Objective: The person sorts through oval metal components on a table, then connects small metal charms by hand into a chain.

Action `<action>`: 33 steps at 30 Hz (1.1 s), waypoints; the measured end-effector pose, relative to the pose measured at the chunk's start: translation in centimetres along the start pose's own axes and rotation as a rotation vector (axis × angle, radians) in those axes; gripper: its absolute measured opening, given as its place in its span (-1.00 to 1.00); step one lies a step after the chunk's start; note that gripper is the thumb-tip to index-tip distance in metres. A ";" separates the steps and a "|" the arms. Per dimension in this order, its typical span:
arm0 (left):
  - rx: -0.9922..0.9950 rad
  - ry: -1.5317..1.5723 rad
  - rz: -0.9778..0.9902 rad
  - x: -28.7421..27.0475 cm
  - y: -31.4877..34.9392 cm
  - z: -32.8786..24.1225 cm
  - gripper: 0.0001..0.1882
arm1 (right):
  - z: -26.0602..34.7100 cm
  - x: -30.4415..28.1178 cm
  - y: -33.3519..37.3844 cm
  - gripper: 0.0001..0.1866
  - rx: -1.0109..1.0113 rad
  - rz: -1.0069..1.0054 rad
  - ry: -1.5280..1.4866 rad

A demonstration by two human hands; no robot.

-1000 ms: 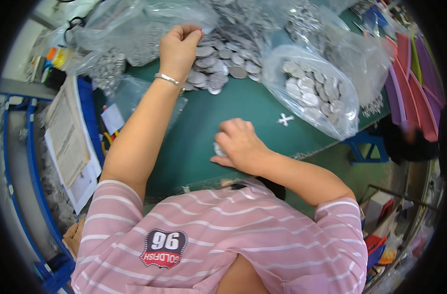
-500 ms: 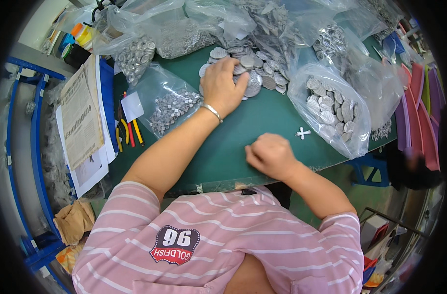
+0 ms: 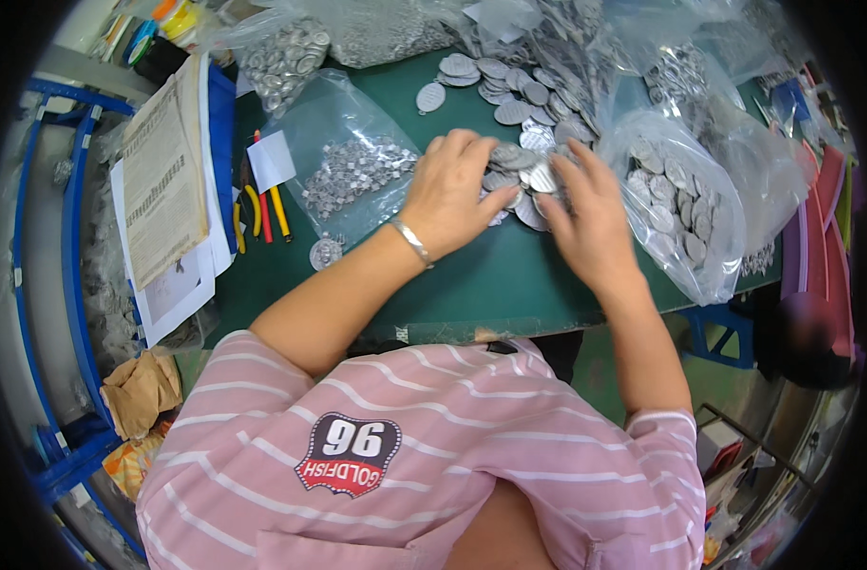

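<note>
Flat, silver-grey, oval metal discs (image 3: pixel 542 177) heaped between cupped, half-open left hand (image 3: pixel 452 195) and right hand (image 3: pixel 592 220)
Likely light, stiff, slippery; edges suit pinching. Left touches them from nine o'clock, right from three; beyond, a clear plastic bag (image 3: pixel 728 255).

Shiny, ridged metal discs (image 3: pixel 515 158)

Cannot see all of the grey discs (image 3: pixel 543 178), partly covered by the left hand (image 3: pixel 452 195) and right hand (image 3: pixel 593 217). Cannot make out the blurred dark shape (image 3: pixel 813 332) at right, nor follow the plastic bags (image 3: pixel 386 33) past the upper edge.
</note>
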State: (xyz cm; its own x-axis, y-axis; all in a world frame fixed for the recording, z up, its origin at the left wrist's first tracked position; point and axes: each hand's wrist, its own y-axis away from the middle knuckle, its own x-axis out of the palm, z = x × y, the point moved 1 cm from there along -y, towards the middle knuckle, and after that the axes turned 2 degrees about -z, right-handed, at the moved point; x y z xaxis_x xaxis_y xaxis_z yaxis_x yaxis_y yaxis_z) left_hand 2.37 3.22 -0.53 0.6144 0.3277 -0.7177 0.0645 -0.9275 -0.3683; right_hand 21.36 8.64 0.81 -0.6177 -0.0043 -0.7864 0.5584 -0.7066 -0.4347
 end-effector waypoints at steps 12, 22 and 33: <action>-0.079 0.210 0.128 -2.0 4.6 -0.1 -0.67 | 2.0 1.6 4.9 -0.75 0.079 -0.075 -0.372; -0.191 0.393 0.046 -2.7 4.3 1.3 -0.88 | 0.9 -0.8 5.8 -0.68 0.591 0.227 -0.607; -0.692 1.438 0.180 -3.4 3.2 3.1 -0.80 | 0.4 -0.9 5.9 -0.86 0.757 0.152 -1.174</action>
State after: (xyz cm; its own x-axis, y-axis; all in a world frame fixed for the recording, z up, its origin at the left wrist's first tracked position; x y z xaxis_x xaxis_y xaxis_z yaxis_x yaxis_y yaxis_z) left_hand -1.97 -0.27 -1.09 0.8210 0.1480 0.5514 -0.0058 -0.9636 0.2673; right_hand 24.99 4.20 -0.89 -0.8851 -0.4295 0.1793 0.4634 -0.8488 0.2545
